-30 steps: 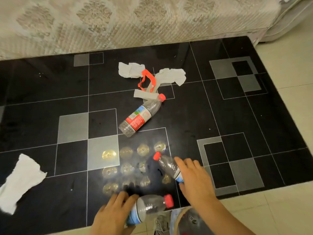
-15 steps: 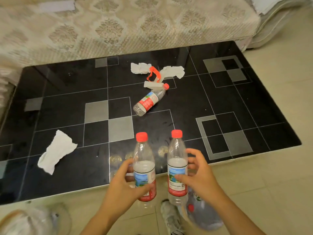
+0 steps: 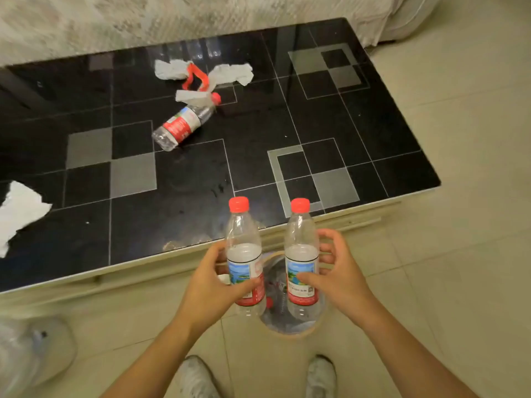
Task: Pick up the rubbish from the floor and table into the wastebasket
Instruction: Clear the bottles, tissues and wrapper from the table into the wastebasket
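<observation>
My left hand (image 3: 211, 278) grips an empty clear bottle with a red cap (image 3: 244, 248), held upright. My right hand (image 3: 337, 275) grips a second such bottle (image 3: 301, 248), also upright. Both bottles hang right above the round wastebasket (image 3: 290, 326) on the floor in front of the table, which holds other bottles. On the black glass table (image 3: 344, 133) a third bottle (image 3: 184, 124) lies on its side. Behind it are crumpled white tissues (image 3: 169, 70), another tissue (image 3: 232, 73) and an orange plastic strip (image 3: 196, 79). A white tissue (image 3: 20, 211) lies at the table's left edge.
A sofa with a patterned cover (image 3: 172, 15) runs along the far side of the table. A clear plastic bag or container (image 3: 31, 349) sits on the tiled floor at lower left. My two shoes (image 3: 195, 377) stand just behind the wastebasket.
Both hands lifted their bottles off the table, turned them upright and carried them back toward me, over the wastebasket. The view pulled back from the table.
</observation>
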